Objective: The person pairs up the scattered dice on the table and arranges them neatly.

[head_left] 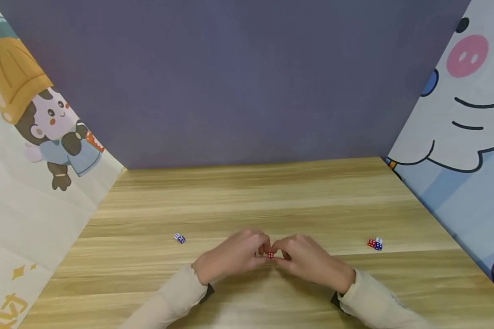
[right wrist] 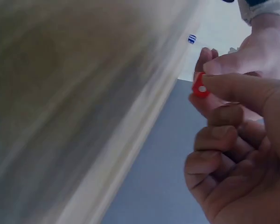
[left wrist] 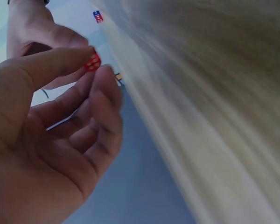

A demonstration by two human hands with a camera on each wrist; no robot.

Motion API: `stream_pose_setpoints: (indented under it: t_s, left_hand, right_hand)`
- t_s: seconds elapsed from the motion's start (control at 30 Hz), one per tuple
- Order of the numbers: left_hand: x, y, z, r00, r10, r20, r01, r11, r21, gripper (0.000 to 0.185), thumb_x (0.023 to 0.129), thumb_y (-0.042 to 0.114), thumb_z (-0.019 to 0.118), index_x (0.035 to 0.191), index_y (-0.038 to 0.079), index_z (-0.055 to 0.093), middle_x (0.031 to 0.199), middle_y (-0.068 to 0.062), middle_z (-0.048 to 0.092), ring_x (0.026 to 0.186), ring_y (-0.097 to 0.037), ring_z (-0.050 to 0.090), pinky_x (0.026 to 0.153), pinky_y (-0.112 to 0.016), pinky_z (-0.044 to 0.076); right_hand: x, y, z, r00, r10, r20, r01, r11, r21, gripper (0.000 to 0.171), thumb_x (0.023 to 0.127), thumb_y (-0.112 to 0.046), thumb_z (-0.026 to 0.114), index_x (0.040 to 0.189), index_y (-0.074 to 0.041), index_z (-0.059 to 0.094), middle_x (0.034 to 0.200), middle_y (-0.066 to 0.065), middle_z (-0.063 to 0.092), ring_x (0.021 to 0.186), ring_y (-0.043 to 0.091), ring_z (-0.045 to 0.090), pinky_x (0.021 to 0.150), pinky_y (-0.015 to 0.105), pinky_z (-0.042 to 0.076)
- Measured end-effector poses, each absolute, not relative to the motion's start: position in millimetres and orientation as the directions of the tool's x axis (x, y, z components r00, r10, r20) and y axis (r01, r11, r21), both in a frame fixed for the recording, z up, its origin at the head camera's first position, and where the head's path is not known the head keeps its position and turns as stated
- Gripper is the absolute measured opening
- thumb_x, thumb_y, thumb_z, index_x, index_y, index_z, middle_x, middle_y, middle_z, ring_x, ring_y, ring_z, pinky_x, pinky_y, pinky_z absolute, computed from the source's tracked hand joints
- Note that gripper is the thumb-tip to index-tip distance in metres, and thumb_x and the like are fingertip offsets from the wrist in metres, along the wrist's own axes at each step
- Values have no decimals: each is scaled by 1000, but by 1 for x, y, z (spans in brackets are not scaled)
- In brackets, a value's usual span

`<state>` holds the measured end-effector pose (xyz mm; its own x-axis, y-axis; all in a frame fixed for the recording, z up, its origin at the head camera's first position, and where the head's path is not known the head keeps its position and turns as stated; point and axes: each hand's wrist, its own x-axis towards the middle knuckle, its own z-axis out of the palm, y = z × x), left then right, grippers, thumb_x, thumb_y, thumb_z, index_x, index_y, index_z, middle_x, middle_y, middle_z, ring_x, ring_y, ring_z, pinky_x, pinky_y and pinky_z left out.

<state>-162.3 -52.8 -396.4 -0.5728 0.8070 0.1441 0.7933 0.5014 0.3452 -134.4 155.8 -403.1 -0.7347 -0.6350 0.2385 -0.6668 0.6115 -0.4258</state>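
Observation:
A small red die with white pips is between my two hands, near the middle of the wooden table. My left hand pinches it from the left with thumb and forefinger; the left wrist view shows the red die at those fingertips. From the right, my right hand pinches the same die. In the right wrist view the right thumb lies against the red die, and the forefinger is mostly hidden. Whether the die touches the table I cannot tell.
Left of my hands, a white die and a blue die lie together. Farther right, a red die, a white die and a blue die are grouped. A grey panel rises behind the wooden table.

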Motion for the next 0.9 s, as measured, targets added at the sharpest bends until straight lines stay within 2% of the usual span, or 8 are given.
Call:
stream_pose_setpoints:
  t_s: [0.13, 0.3, 0.47, 0.67, 0.9]
  left_hand:
    - [-168, -50, -405, -575, 815, 73, 759, 497, 421, 6, 86, 15, 76, 88, 13, 71, 80, 11, 64, 74, 0, 59, 67, -9, 45]
    - [-168, -49, -412, -613, 790, -11, 665, 524, 532, 8, 88, 16, 76, 87, 15, 68, 75, 14, 60, 68, 1, 56, 62, -14, 46]
    - [-171, -48, -417, -640, 768, -21, 606, 522, 600, 12, 84, 14, 78, 84, 14, 66, 70, 13, 58, 61, 1, 52, 58, -16, 46]
    - [-171, -47, -420, -646, 763, -28, 575, 511, 639, 15, 82, 12, 80, 82, 13, 65, 67, 11, 58, 58, 2, 50, 56, -15, 44]
    - [-170, -44, -422, -650, 759, -24, 571, 510, 643, 17, 83, 10, 80, 82, 12, 63, 72, 12, 58, 63, 2, 52, 59, -15, 47]
  right_hand:
    - [-135, 154, -410, -737, -652, 176, -653, 621, -434, 5, 88, -11, 72, 92, -15, 74, 58, -19, 41, 50, -7, 32, 46, 16, 30]
    - [-135, 153, -414, -734, -666, 132, -639, 611, -467, 7, 89, -9, 72, 93, -14, 75, 64, -17, 54, 50, -6, 36, 46, 16, 35]
    - [-138, 154, -417, -725, -676, 135, -650, 605, -461, 9, 89, -8, 72, 89, -17, 74, 71, -16, 60, 53, -6, 39, 47, 16, 37]
    - [-138, 154, -419, -730, -672, 126, -644, 614, -457, 11, 88, -8, 73, 84, -19, 72, 67, -18, 55, 53, -6, 38, 47, 16, 35]
    - [-137, 153, -417, -737, -666, 113, -631, 619, -468, 15, 89, -8, 71, 78, -18, 68, 60, -18, 46, 51, -6, 35, 45, 16, 32]
